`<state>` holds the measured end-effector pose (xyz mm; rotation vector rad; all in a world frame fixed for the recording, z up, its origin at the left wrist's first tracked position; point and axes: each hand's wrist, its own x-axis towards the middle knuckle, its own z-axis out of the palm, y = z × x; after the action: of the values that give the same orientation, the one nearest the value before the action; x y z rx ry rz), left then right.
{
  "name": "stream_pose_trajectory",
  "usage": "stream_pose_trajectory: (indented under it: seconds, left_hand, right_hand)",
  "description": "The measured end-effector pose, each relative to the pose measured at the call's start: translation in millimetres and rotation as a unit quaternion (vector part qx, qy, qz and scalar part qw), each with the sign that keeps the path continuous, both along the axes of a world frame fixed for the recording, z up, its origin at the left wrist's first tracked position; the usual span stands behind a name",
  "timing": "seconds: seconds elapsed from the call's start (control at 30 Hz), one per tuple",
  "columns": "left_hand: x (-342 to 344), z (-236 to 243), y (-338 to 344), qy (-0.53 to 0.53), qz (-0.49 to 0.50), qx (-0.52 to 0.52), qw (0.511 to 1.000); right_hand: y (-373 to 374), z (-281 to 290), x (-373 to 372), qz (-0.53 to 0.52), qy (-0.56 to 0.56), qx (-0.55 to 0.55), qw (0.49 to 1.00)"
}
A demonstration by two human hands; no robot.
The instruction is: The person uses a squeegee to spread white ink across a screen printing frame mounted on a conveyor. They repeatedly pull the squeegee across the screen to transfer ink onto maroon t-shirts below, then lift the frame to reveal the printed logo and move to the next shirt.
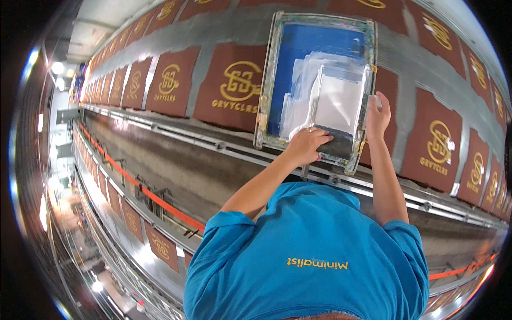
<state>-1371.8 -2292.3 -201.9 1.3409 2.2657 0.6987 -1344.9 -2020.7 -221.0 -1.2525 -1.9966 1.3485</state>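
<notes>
One head view: wide fisheye, worn on the wearer's head, left of the pair. Looks down and forward from above the near side of the frame (266,80). Close in: wearer's own shirt (314,234) large below the frame, seen from above. Table (224,26) runs off both sides of the frame, bending, lower to the right, so view sits tilted against it. Orange rail (154,198) below left of the frame, farther off.

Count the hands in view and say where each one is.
2: the left hand is at the near end of the frame, and the right hand is at its right side. No others can be made out.
</notes>
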Motion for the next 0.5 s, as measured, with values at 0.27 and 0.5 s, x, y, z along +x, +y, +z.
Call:
stream_pose_trajectory:
  seconds: [0.27, 0.5]
  left_hand:
    - [-1, -15, -9, 0.020, 0.052, -0.070, 0.996]
    - [-35, -13, -15, -0.026, -0.050, -0.079, 0.995]
  right_hand:
    - [-26, -47, 2, 0.005, 0.055, -0.121, 0.991]
    - [-20, -59, -8, -0.035, -0.074, 0.008, 0.997]
